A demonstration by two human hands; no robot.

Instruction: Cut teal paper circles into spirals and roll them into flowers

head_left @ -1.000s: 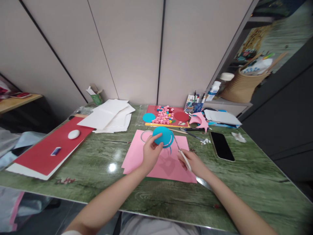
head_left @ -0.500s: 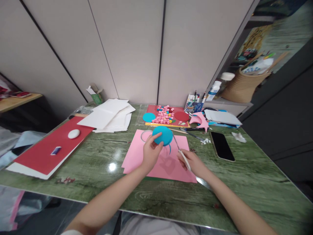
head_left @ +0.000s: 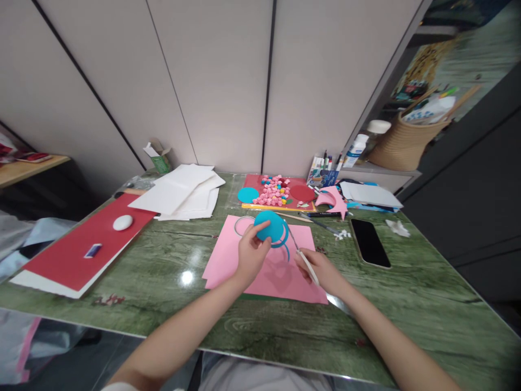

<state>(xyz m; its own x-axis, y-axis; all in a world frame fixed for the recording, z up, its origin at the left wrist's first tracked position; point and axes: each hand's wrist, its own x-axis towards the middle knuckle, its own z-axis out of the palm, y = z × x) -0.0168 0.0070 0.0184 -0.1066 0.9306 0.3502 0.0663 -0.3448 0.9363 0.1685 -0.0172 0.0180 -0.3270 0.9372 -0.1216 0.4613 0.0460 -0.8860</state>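
My left hand pinches a round teal paper disc and holds it up over a pink sheet. A thin teal strip curls off the disc's right edge. My right hand grips white-handled scissors whose blades point up at that edge. A clear ring lies on the pink sheet just left of the disc.
A black phone lies to the right. Behind are a red tray of pink paper flowers, pens, white sheets, a red board with a white oval and a woven basket.
The teal disc has turned slightly in my left hand and the cut strip hanging from its right edge has grown longer. Both hands stay in place.
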